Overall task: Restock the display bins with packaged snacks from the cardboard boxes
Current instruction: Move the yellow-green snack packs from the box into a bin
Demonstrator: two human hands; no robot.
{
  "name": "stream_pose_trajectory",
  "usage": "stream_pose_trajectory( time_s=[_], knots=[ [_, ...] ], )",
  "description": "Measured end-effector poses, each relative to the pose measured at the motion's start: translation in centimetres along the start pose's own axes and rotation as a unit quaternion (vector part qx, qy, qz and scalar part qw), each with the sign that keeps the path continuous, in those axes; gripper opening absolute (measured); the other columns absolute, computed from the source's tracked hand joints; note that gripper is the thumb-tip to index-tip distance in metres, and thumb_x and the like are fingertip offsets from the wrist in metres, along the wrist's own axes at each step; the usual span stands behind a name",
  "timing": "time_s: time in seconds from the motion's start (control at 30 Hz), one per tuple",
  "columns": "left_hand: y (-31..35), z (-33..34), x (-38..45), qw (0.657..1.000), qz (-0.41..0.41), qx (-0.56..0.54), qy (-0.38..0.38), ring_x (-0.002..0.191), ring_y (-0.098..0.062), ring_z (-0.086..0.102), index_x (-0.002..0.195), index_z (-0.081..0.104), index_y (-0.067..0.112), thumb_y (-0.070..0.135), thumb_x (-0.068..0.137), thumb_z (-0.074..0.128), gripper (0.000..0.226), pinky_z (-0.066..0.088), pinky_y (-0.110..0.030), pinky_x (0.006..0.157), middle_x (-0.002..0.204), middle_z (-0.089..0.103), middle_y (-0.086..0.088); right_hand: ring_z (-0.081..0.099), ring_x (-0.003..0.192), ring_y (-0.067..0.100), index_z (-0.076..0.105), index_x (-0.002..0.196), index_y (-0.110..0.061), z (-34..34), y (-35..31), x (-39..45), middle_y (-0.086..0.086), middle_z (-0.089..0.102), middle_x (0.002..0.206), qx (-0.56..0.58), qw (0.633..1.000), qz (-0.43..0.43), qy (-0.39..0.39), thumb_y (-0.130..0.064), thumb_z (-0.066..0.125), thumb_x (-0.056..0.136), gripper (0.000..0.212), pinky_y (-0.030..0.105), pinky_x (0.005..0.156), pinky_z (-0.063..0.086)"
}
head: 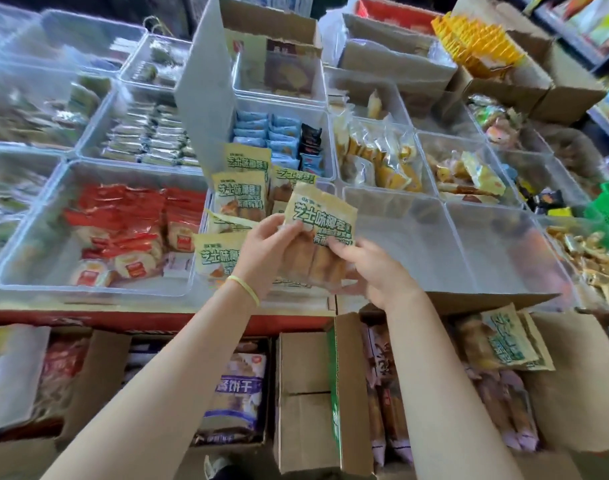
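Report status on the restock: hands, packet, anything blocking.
Left hand and right hand both grip one yellow-green snack packet. Packet held above the clear bin holding matching packets. Nothing blocking the bin.

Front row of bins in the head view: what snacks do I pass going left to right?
Red packets bin → yellow-green packets bin, where both hands hold a packet → two see-through bins → golden wrapped snacks.

One head-worn wide-angle camera looks forward and steeply down, close over the clear display bins (99,289) and cardboard boxes (317,403).
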State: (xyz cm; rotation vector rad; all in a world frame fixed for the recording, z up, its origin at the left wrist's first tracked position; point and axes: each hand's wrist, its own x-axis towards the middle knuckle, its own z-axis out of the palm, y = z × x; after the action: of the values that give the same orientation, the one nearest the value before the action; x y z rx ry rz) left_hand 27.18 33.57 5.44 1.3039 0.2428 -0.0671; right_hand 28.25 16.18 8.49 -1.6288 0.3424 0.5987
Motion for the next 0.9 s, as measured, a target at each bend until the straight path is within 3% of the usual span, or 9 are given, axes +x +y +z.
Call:
stream_pose_trajectory(
  time_s=[0.1,0.2,0.3,0.4,0.47,0.6,0.77,0.9],
  knots=[
    [-0.5,-0.9,2.5,0.999,0.011,0.036,0.000,0.084,-0.010,0.063,0.087,0.071,0.019,0.025,0.094,0.065,0.011,0.051,-0.034,0.080,0.089,0.071,-0.001,0.068,0.092,0.036,0.062,0.119,-0.017,0.3,-1.1,2.2,0.010,0.072,0.105,0.000,0.999,0.033,-0.025,-0.026,0.065,0.095,0.025,0.063,0.085,0.055],
    [-0.7,-1.6,5.4,0.965,0.113,0.235,0.036,0.083,-0.004,0.058,0.098,0.065,0.019,0.025,0.096,0.061,0.008,0.046,-0.028,0.078,0.092,0.065,0.006,0.066,0.091,0.030,0.063,0.112,-0.017,0.9,-2.0,5.3,0.007,0.071,0.106,-0.018,0.999,-0.010,0.039,-0.021,0.061,0.098,0.015,0.058,0.088,0.054],
    [-1.5,-3.7,7.8,0.861,0.201,0.463,0.064,0.107,-0.024,0.056,0.123,0.060,0.016,0.026,0.095,0.056,0.030,0.042,-0.039,0.096,0.121,0.060,-0.004,0.067,0.106,0.027,0.064,0.099,-0.022,1.5,-2.9,9.3,0.002,0.071,0.110,-0.002,0.988,-0.095,0.118,-0.017,0.057,0.100,0.009,0.043,0.090,0.051],
    [-3.5,-5.9,9.1,0.751,0.157,0.638,0.056,0.124,-0.028,0.047,0.124,0.060,0.020,0.033,0.094,0.049,0.034,0.033,-0.044,0.106,0.132,0.056,-0.005,0.065,0.112,0.029,0.063,0.093,-0.020,2.1,-3.3,13.9,0.008,0.070,0.117,0.004,0.982,-0.126,0.142,-0.018,0.058,0.100,0.009,0.043,0.094,0.051],
    [-5.1,-6.9,9.5,0.712,0.127,0.691,0.022,0.127,-0.028,0.045,0.126,0.058,0.022,0.039,0.096,0.044,0.037,0.030,-0.046,0.110,0.133,0.055,-0.003,0.065,0.112,0.034,0.063,0.097,-0.010,3.0,-3.1,17.1,0.013,0.068,0.121,-0.009,0.985,-0.115,0.131,-0.021,0.060,0.098,0.011,0.047,0.094,0.051],
    [-7.0,-8.1,10.0,0.704,0.109,0.702,-0.002,0.133,-0.028,0.040,0.135,0.051,0.025,0.046,0.095,0.040,0.047,0.020,-0.050,0.117,0.137,0.054,-0.003,0.063,0.107,0.026,0.064,0.122,-0.009,4.9,-0.4,21.1,0.005,0.067,0.114,-0.124,0.975,-0.078,0.165,-0.016,0.056,0.100,0.024,0.032,0.089,0.048],
    [-7.2,-8.2,10.6,0.707,0.075,0.702,-0.039,0.149,-0.031,0.018,0.151,0.029,0.031,0.052,0.095,0.036,0.060,0.009,-0.054,0.121,0.161,0.025,-0.006,0.056,0.121,0.033,0.052,0.137,-0.015,5.2,0.9,23.3,0.012,0.059,0.135,-0.204,0.955,-0.052,0.209,-0.032,0.050,0.103,0.038,0.036,0.098,0.045],
    [-7.0,-7.8,11.1,0.693,0.062,0.716,-0.054,0.150,-0.034,0.013,0.152,0.024,0.034,0.054,0.095,0.035,0.061,0.010,-0.055,0.120,0.164,0.014,-0.008,0.057,0.109,0.026,0.041,0.137,-0.009,6.0,0.9,23.1,0.012,0.050,0.133,-0.243,0.934,-0.077,0.249,-0.043,0.061,0.095,0.057,0.034,0.086,0.046]
  ],
)
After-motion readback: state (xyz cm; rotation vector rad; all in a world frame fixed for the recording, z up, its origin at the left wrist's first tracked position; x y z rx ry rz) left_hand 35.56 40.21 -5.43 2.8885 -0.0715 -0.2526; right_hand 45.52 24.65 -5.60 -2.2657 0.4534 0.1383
